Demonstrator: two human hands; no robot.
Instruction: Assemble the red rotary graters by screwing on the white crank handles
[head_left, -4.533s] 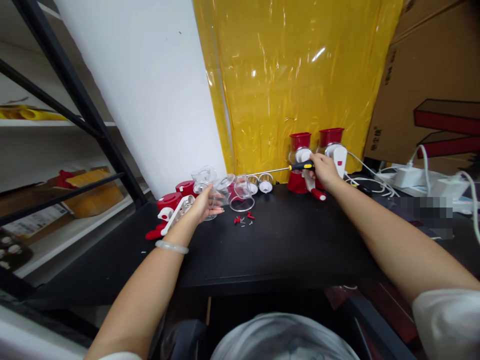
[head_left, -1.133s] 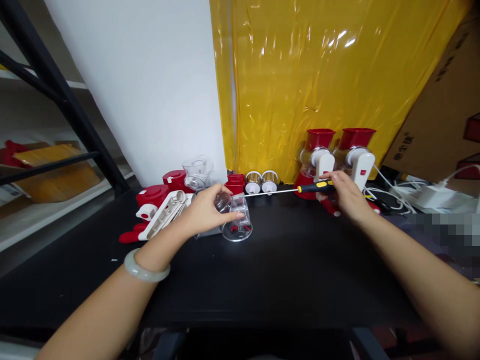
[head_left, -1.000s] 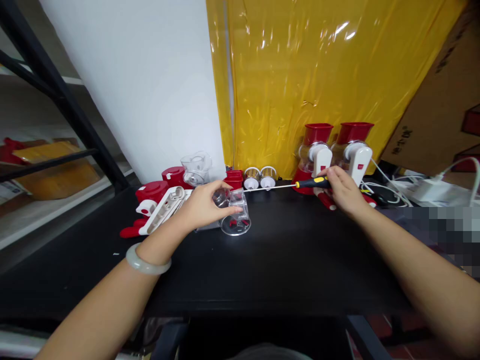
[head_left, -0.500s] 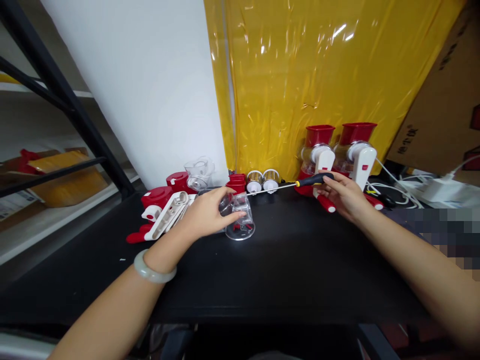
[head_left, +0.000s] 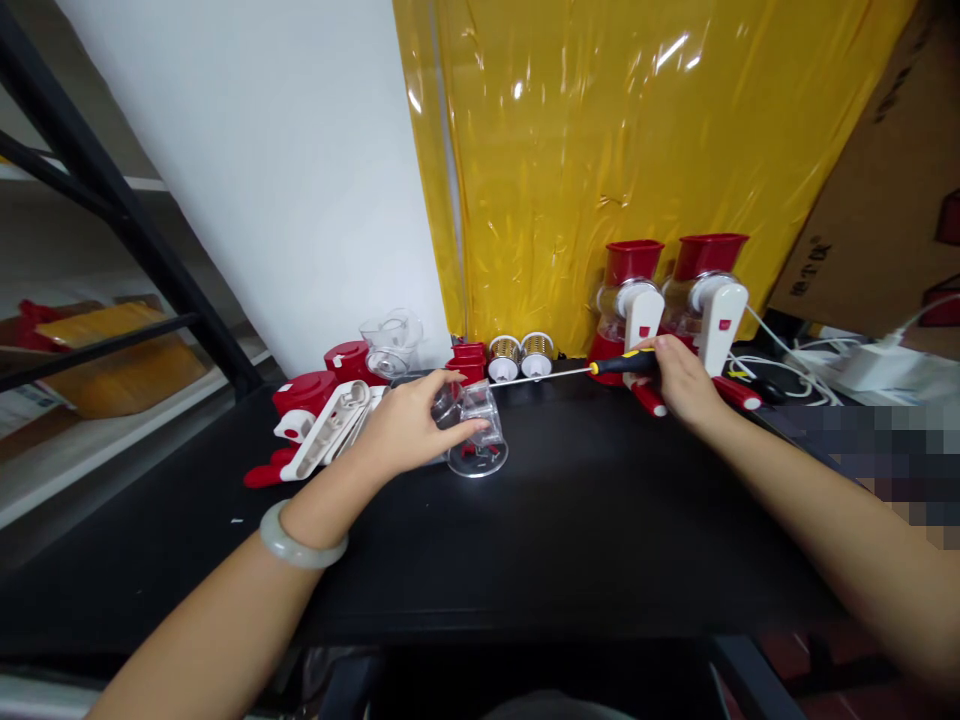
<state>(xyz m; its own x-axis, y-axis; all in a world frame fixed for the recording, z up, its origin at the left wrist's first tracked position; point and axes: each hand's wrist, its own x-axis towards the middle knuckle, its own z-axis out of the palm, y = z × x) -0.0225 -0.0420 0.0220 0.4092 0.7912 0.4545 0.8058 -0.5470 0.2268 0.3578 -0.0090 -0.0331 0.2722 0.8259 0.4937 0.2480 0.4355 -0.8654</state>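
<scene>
I see open room along the front of the flat black worktop [head_left: 570, 540]; slim black-and-yellow screwdriver [head_left: 607, 366] bars mid-reach, red-and-white plastic crank graters [head_left: 724, 325] block back right.

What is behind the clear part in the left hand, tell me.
Boxy red plastic stands farther back. Through the clear part, small red pieces show; whether behind or beneath it, I cannot tell. Anything behind the left hand is covered.

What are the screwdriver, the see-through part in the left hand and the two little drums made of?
Screwdriver: shiny shaft, probably steel; black-and-yellow grip, likely plastic or rubber. See-through part: clear, glossy, glinting, probably plastic, though possibly glass. Drums: gold-toned sheen suggests metal; smooth white ends, likely plastic.
</scene>
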